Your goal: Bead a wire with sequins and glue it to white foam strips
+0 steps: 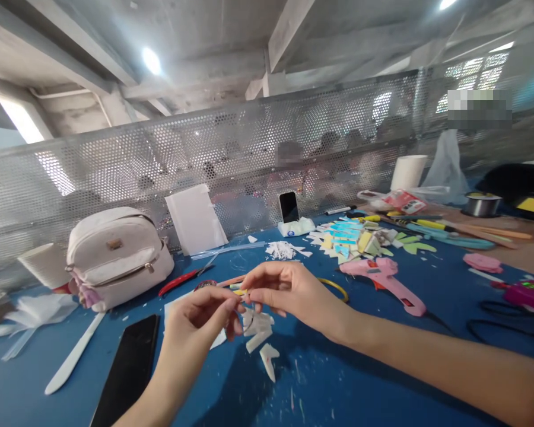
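My left hand [202, 314] and my right hand [285, 287] meet above the blue table [360, 367], fingertips pinched together on a small yellowish piece [240, 292]. Both hands are closed in a pinch on it. Right under them lies a small heap of white foam cut-outs [258, 332]. A pink glue gun [385, 277] lies to the right of my right hand. A black phone [127, 370] lies flat to the left of my left forearm.
A white backpack [115, 252] stands at the left. Coloured foam scraps [356, 237] are piled at the back, near a second phone [289, 206] on a stand. A red-handled tool [180, 280], a white strip [73, 354], and a perforated metal screen [249, 154] are behind.
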Available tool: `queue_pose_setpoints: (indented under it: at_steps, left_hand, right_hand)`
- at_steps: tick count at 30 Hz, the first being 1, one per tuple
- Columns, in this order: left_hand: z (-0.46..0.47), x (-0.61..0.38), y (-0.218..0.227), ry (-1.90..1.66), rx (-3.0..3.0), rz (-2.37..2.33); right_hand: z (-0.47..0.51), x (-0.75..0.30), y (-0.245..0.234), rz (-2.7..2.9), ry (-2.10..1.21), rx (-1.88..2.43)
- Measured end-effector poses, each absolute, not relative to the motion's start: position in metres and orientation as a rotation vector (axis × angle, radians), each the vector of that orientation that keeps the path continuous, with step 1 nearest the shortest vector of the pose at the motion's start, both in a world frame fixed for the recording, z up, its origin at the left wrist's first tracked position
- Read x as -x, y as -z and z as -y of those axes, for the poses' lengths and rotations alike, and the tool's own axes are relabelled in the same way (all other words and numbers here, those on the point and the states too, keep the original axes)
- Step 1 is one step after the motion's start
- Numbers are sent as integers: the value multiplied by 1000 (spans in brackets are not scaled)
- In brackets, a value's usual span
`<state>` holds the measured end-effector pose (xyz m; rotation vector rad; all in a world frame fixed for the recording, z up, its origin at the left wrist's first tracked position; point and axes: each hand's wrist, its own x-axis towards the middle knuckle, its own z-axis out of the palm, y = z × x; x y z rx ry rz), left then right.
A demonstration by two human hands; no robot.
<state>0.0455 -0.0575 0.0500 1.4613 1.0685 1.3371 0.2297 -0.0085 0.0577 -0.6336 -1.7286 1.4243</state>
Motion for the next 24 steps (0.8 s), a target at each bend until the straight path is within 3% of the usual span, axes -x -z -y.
queue_pose_setpoints:
  at_steps: [13, 24]
  left_hand:
    - [63, -54, -47, -1327, -1516, -1183]
    - [50, -43, -43, -1298, -1659, -1037]
  right_hand:
    - [15, -231, -63, 1871, -1154, 631]
    - [7, -234, -63, 1806, -1215, 599]
